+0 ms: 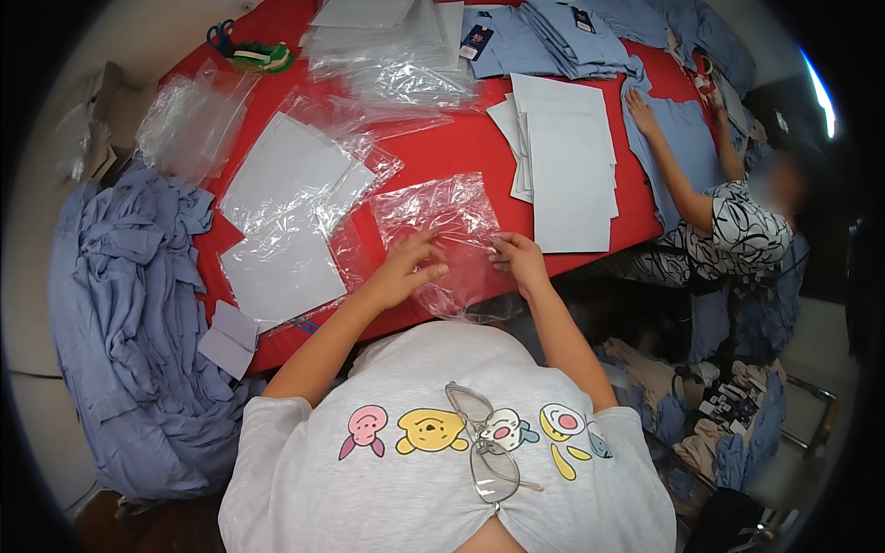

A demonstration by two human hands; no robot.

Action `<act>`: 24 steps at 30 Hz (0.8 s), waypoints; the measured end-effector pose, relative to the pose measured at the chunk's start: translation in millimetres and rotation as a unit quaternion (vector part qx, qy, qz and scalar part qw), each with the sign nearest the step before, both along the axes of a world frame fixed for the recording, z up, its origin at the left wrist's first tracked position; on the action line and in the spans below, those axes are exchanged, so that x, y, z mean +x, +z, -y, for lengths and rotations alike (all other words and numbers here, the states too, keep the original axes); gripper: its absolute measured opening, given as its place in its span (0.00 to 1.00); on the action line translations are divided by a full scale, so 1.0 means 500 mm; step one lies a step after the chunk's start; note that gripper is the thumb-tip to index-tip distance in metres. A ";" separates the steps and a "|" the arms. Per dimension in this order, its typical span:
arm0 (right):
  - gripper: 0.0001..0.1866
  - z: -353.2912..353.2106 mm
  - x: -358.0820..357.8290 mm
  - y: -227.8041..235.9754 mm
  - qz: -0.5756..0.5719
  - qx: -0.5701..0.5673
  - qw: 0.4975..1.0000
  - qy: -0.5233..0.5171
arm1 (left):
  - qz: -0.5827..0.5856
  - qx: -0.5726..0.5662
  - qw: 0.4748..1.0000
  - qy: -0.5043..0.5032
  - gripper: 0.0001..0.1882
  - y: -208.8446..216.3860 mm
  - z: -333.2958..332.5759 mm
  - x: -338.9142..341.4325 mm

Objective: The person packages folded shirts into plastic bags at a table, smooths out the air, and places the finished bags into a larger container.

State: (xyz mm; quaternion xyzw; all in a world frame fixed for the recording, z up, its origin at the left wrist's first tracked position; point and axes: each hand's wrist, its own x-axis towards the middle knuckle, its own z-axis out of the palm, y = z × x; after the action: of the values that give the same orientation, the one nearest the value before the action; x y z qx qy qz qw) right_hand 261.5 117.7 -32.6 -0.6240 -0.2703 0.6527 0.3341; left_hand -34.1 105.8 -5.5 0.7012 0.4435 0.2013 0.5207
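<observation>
A clear plastic bag (461,205) lies at the front of the red table, its near end hanging over the edge towards me. My right hand (522,262) pinches the bag's right side between thumb and fingers. Over its left part is my left hand (412,267), fingers apart and gripping nothing; whether they touch the film is hard to tell. Left of that hand, white sheets of card (281,276) lie with clear plastic over them. To the right of my right hand is a stack of white card (572,175).
Clear bags with white sheets (387,55) pile up at the back, near green-handled scissors (263,57). Folded blue shirts (562,41) lie far right. A co-worker's hand (643,112) presses a blue garment (678,138). Blue cloth (129,323) heaps at left, beside a notebook (230,339).
</observation>
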 end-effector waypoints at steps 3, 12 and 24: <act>0.09 0.020 0.019 0.023 -0.036 0.021 0.999 -0.035 | 0.015 0.107 0.960 0.259 0.22 -0.006 -0.009 0.015; 0.11 0.077 0.221 0.106 0.044 0.279 0.959 -0.038 | 0.214 -0.020 0.957 0.194 0.21 0.013 -0.170 0.230; 0.08 0.336 0.407 0.035 -0.030 0.094 0.934 -0.343 | 0.380 -0.259 0.775 0.434 0.30 -0.032 -0.664 0.446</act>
State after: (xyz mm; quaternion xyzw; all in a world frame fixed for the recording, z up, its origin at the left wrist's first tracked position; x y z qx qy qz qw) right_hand 465.0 -50.1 -15.0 -0.6250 -0.0899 0.4886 0.6021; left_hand 188.8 438.0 -21.3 0.1398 0.5023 0.5335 0.6660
